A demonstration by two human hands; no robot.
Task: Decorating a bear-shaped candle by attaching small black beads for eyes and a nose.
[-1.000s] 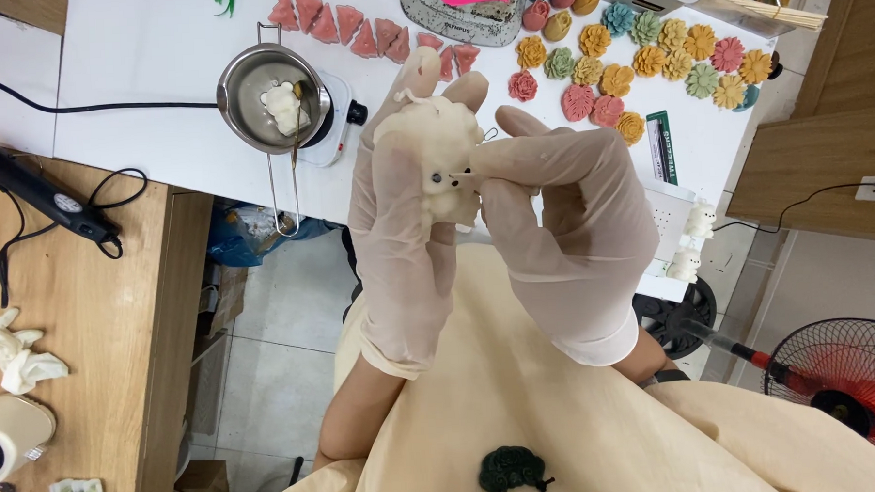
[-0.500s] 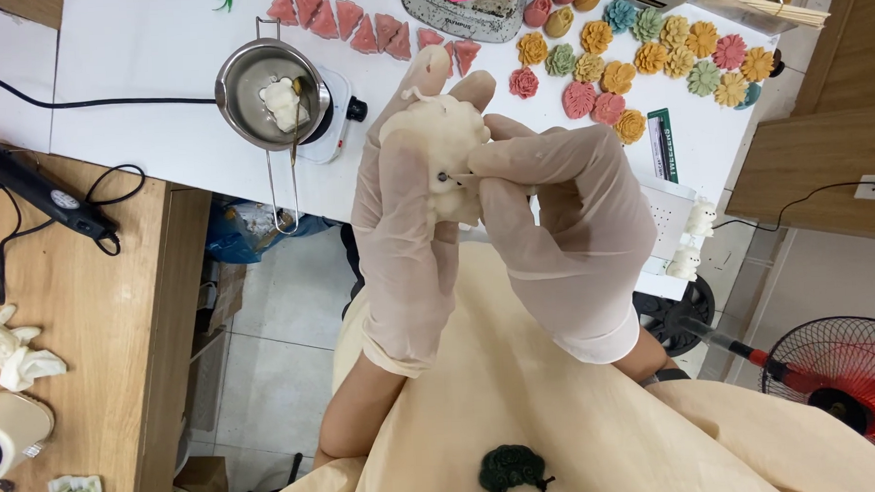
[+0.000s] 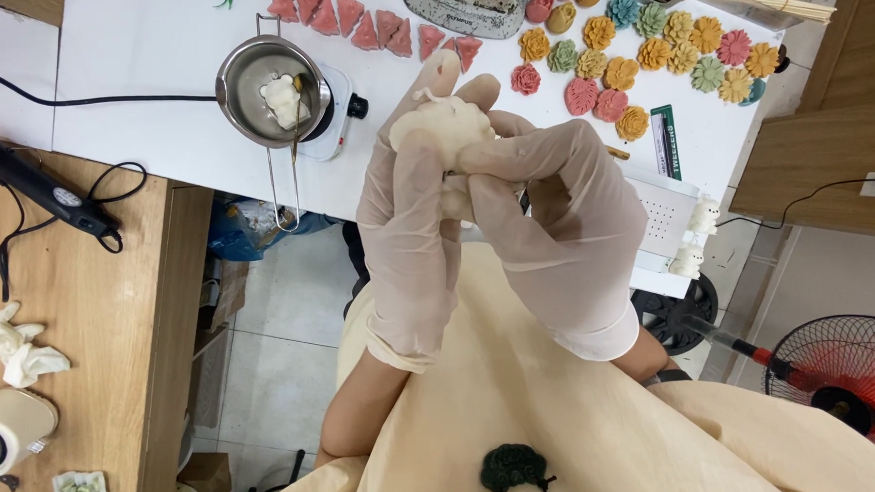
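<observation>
Cream wax figure [image 3: 445, 129] with wick, held above the lap between gloved left hand [image 3: 409, 218] and right hand [image 3: 553, 223], both closed on it; beyond, white desk [image 3: 142, 120] with steel pot [image 3: 267, 82] and coloured wax flowers [image 3: 644, 50]

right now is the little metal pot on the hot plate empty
No, the metal pot on the small white hot plate holds a whitish lump of wax-like material with a spoon resting in it.
</observation>
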